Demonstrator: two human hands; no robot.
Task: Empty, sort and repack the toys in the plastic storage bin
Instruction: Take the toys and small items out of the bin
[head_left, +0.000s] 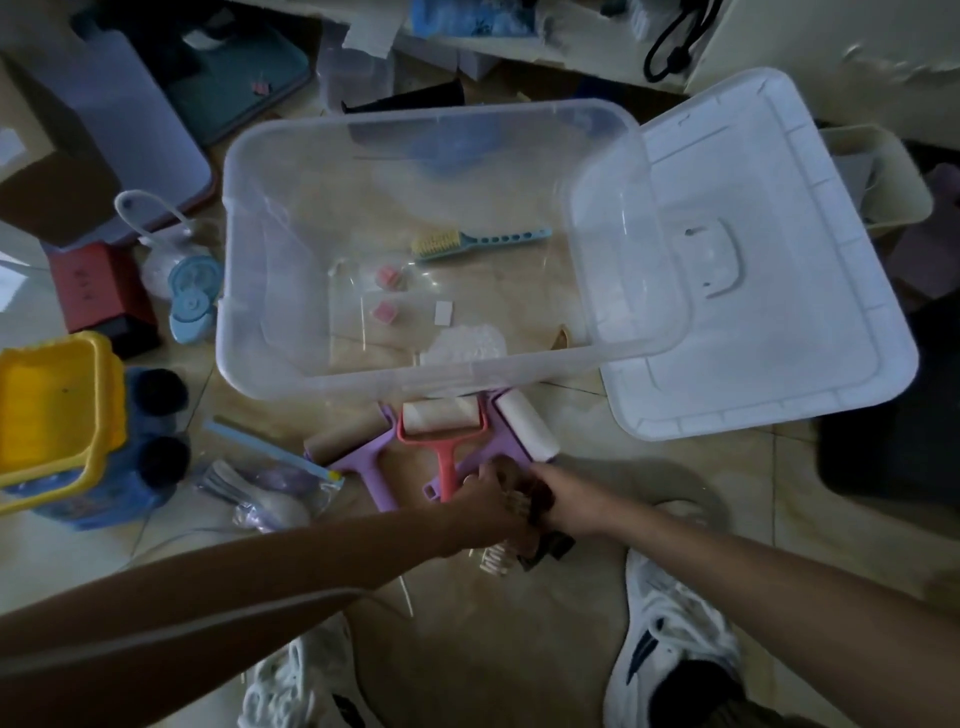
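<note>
A clear plastic storage bin (291, 291) sits on the tiled floor (519, 649) with its white lid (779, 291) lying flat just beside it on the right, one corner tucked under the bin's rim. Inside the bin lie a teal brush with yellow bristles (478, 241), two small pink cubes (387, 293), a small white square and a crumpled white piece (465, 343) near the front wall. Just in front of the bin, on the floor, three lint rollers lie side by side: a purple one (358, 457) on the left, a coral one (444, 436) in the middle and another purple one with a white roll (524, 431) on the right. Both hands meet just below these rollers; the left hand (485, 496) and the right hand (563, 501) are curled together around a dark, bristly cluster of small items (527, 512), though what exactly each grips is too dim to tell. To the left stand a yellow and blue toy bucket (57, 415), a clear bag of pale utensils (260, 493), a light blue round gadget (192, 296) and a red box (98, 291). White shoes (670, 623) show at the bottom edge.
</note>
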